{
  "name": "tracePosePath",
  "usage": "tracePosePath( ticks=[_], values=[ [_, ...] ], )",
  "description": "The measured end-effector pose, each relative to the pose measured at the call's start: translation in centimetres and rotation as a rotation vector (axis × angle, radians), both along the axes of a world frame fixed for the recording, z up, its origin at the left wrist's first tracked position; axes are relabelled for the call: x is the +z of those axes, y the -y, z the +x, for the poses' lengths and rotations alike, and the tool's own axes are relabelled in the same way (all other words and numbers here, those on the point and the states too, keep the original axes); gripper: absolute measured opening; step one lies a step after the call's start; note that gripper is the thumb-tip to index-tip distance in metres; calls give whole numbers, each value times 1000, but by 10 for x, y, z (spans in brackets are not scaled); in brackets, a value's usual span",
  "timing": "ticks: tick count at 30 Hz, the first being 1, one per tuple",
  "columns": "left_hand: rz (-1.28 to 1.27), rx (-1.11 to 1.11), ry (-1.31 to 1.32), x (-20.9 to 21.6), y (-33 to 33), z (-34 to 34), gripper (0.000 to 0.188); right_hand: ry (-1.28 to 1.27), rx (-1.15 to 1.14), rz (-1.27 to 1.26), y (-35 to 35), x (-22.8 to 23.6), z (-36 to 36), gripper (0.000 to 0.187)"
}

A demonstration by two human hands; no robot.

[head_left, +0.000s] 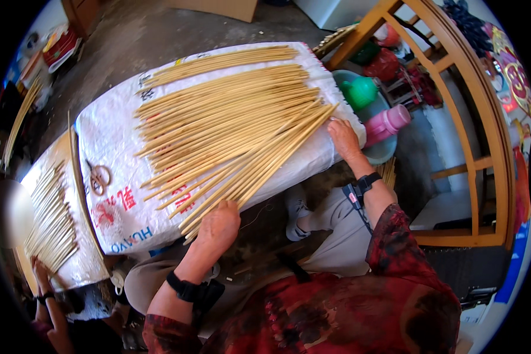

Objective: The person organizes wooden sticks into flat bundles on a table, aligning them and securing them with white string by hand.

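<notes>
Nearest: your red patterned sleeves and grey trousers, a black wrist strap on each arm. Your left hand (pixel 217 227) rests on the near ends of the bamboo sticks (pixel 230 133), at the near edge of the white woven sack (pixel 115 141). Its fingers are curled down over the stick ends; whether they pinch anything, you cannot tell. Your right hand (pixel 343 138) sits farther and to the right, palm down on the far right tips of the same fan of sticks, fingers together and flat, pressing, not gripping.

The sticks lie spread in a fan over the sack, converging toward your left hand and running far-left across the cloth. A second, tidier bundle lies along the sack's far edge. Scissors (pixel 98 177) lie on the sack to the left, apart from the sticks.

Far left, another person's hand (pixel 41 271) touches a separate batch of sticks on another white sheet.

Right of the sack: a teal basin (pixel 376 147) holding a green jug (pixel 360 91) and a pink flask (pixel 388 122). Beyond it, a wooden frame (pixel 454 76).
</notes>
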State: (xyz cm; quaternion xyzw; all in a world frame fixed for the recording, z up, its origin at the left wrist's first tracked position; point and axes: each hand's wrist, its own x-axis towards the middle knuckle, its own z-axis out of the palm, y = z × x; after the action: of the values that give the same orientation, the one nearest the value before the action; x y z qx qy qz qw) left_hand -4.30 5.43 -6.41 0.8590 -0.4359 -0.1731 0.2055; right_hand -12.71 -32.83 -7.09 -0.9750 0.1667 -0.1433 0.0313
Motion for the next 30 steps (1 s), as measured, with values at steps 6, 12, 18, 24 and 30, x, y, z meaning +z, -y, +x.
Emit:
tracePosePath(
  ticks=[6,12,18,24,30],
  values=[
    [-54,26,-2,12,-4,3,11,-32,114,-229,3,2,-7,11],
    [-28,4,-113,7,-3,10,13,102,15,92,20,-7,-18,13],
    [-127,15,-226,6,-6,19,16,210,9,181,19,-6,-18,13],
    [-167,21,-349,4,-5,24,20,169,87,71,16,-10,-10,11],
    [-171,-22,-312,7,-1,22,20,-71,134,-225,30,-24,0,14]
  ],
)
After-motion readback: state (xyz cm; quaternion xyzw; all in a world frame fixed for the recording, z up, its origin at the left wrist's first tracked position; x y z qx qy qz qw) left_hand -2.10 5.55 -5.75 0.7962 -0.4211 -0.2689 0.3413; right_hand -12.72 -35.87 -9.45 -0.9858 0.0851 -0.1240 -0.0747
